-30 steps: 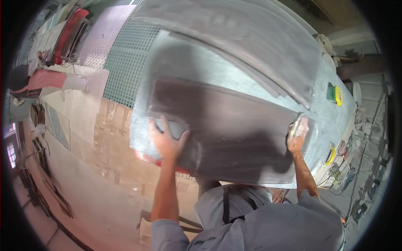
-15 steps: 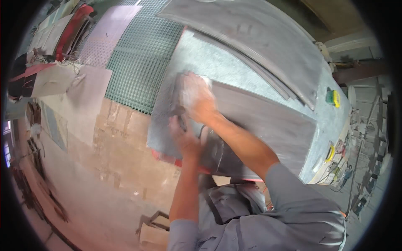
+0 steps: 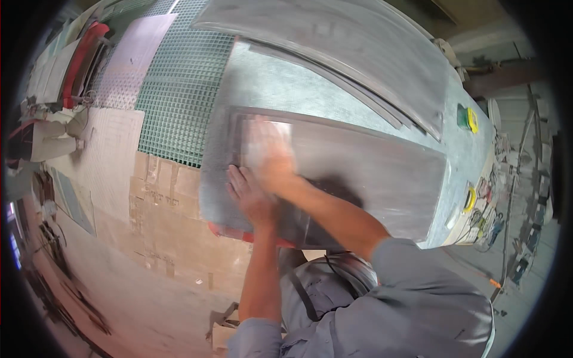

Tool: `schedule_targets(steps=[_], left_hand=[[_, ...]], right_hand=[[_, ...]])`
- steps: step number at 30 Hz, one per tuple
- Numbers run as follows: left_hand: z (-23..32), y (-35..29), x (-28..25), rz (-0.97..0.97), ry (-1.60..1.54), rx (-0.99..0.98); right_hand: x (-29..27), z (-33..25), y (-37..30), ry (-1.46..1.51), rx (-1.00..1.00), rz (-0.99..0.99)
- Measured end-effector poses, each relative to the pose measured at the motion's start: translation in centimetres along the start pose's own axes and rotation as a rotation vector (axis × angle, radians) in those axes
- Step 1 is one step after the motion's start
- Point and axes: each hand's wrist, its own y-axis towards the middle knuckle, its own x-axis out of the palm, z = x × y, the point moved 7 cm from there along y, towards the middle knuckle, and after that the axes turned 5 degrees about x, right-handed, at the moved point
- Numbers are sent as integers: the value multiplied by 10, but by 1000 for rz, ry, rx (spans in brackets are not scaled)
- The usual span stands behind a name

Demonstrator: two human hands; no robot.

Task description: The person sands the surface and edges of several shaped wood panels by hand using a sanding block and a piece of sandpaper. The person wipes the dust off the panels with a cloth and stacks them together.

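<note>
On the long grey workbench (image 3: pixel 262 77), which runs away from the person beside a green floor grating (image 3: pixel 179 77), lies a broad, dark grey flat panel (image 3: pixel 370 173), its near edge over the bench's front by the person's waist; it looks stiff and fairly heavy, a sheet more awkward than fragile, dusty and matt rather than slippery, and I judge it best taken at its two short ends or along the near long edge, both hands well apart, since a one-sided hold would let it tip; a second, longer curved panel (image 3: pixel 334 48) lies beyond it; yellow tape rolls (image 3: pixel 471 119) sit toward the bench's right end; the left hand (image 3: pixel 250 194) lies flat and open, fingers spread, pressing the panel near its left end; the right hand (image 3: pixel 271 152) is blurred with motion just beyond it, over a pale patch at the panel's left corner, and I cannot tell whether it is clenched on a pad or cloth; a second ago the hands were far apart, one at each end of the panel, and half a second ago the right had already crossed to the left end, where both now work side by side.
</note>
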Motion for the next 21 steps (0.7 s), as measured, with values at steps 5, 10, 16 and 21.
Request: schedule_targets(steps=[5,10,16,21], left_hand=[[-10,-6,7,144,22,28],[-7,-7,-5,117,223,-8],[15,5,0,183,207,120],[11,1,-6,99,223,28]], right_hand=[[-20,-12,1,96,-164,-20],[-207,246,-113,-439,368,151],[-302,479,-235,-696,767,523],[-251,412,-270,-851,435,166]])
